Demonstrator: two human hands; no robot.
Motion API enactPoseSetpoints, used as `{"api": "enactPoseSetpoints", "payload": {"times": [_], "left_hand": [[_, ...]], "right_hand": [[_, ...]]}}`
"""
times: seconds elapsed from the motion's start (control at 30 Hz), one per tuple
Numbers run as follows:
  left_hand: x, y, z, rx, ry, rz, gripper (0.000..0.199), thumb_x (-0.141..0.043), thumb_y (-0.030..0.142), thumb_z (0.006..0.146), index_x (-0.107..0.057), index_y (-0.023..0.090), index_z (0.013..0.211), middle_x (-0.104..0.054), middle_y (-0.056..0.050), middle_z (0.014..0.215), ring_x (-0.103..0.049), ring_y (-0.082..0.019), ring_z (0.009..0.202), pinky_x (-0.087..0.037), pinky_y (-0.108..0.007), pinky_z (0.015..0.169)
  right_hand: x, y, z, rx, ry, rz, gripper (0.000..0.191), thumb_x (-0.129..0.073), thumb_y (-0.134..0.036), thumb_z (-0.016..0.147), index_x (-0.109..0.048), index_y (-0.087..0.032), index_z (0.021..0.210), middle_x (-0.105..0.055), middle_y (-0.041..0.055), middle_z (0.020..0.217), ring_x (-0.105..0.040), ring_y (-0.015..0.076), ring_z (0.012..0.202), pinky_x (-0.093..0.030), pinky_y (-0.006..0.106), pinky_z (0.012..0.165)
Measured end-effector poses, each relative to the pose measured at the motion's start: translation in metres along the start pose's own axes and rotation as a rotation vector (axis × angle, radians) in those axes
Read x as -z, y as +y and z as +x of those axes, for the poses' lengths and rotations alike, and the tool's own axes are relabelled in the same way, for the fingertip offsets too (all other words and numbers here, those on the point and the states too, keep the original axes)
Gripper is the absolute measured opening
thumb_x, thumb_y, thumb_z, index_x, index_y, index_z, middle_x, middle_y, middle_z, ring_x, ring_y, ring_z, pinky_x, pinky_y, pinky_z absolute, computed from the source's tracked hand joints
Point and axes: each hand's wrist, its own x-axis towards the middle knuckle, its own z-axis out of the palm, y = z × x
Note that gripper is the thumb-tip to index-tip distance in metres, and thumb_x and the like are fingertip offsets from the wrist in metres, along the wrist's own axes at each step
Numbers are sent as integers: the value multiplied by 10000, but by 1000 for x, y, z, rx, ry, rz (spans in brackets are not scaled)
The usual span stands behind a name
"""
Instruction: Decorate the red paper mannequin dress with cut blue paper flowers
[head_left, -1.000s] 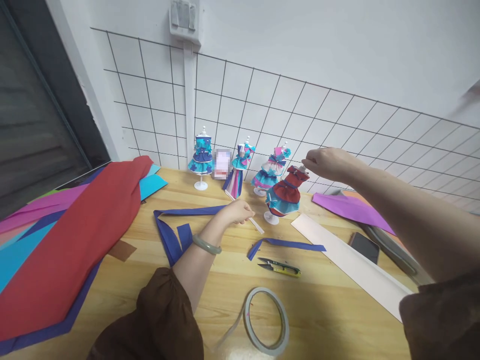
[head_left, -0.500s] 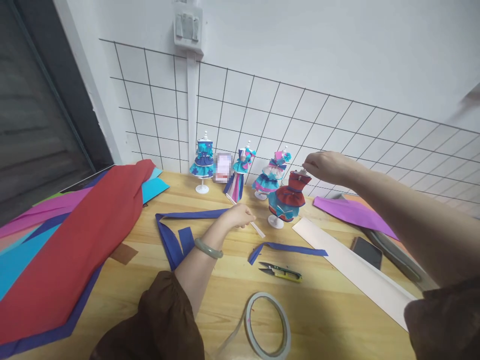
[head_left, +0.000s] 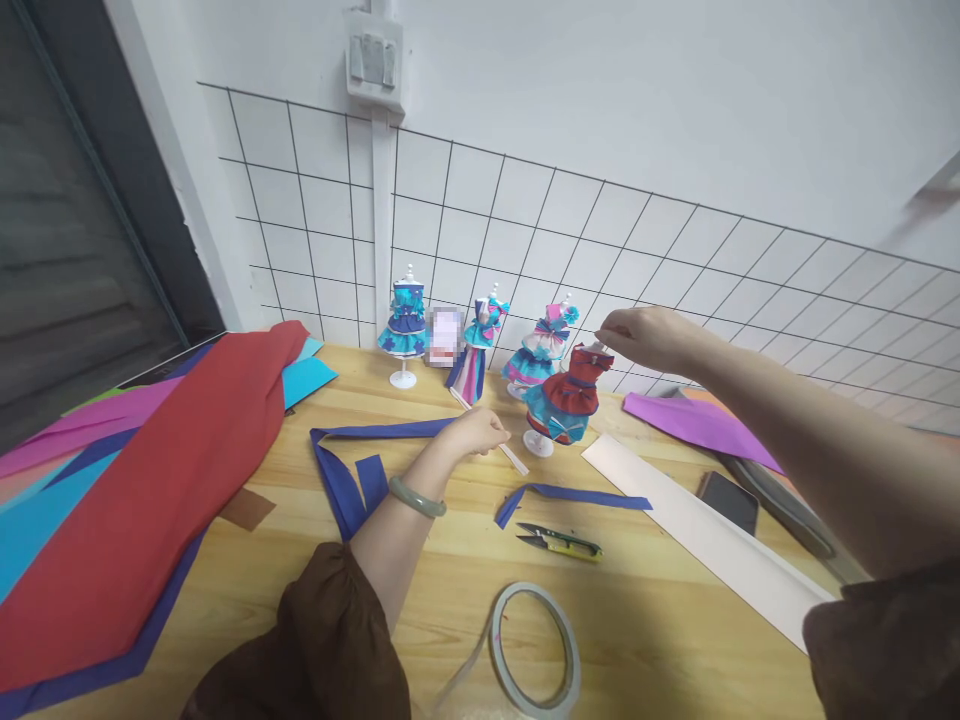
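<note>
My right hand pinches the neck knob of a miniature dress form that wears a red and teal paper dress. The form leans, and its round white base is at the tabletop. Lower and to the left, my left hand is closed in a pinch above the table. A narrow white strip runs past its fingertips; whether they hold it, I cannot tell. Three more dressed forms stand behind: a blue one, a striped one and a pink and teal one.
Thread snips, a roll of tape and blue strips lie in front. Coloured sheets are heaped at left. A cream strip, a phone and a purple piece lie right. A wire grid backs the table.
My right hand has shifted a little to the left, and the red-dressed form has moved and tilted with it. My left hand is practically still.
</note>
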Motion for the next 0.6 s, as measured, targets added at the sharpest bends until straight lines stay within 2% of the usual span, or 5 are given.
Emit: {"api": "enactPoseSetpoints", "payload": {"times": [0.13, 0.37, 0.5, 0.6], "left_hand": [[0, -2, 2, 3, 13, 3, 207, -578, 308, 676, -529, 148, 554, -459, 21, 437, -447, -88, 430, -301, -191, 416], [0, -4, 2, 4, 13, 12, 181, -586, 303, 680, -558, 141, 605, -509, 14, 491, -474, -85, 446, -320, -183, 428], [1, -4, 2, -3, 17, 34, 165, -579, 287, 685, -562, 138, 616, -518, 11, 493, -486, -92, 451, -329, -189, 435], [1, -6, 4, -21, 21, 50, 177, -563, 285, 697, -550, 139, 597, -509, 11, 485, -490, -98, 452, -332, -197, 439]], "right_hand": [[-1, 3, -5, -31, -1, 21, 362, -387, -443, 824, -644, -196, 895, -669, 67, 781, -578, 207, 683, -368, 278, 530], [-12, 18, -28, -93, 105, 160, 477, -368, -524, 829, -609, -178, 1053, -669, 82, 810, -598, 220, 696, -403, 287, 546], [-28, 30, -54, -155, 166, 364, 530, -368, -548, 834, -556, -162, 1146, -665, 102, 874, -617, 215, 700, -442, 303, 582], [-49, 38, -80, -231, 174, 483, 523, -387, -544, 833, -551, -152, 1139, -668, 83, 806, -624, 202, 669, -456, 306, 614]]}}
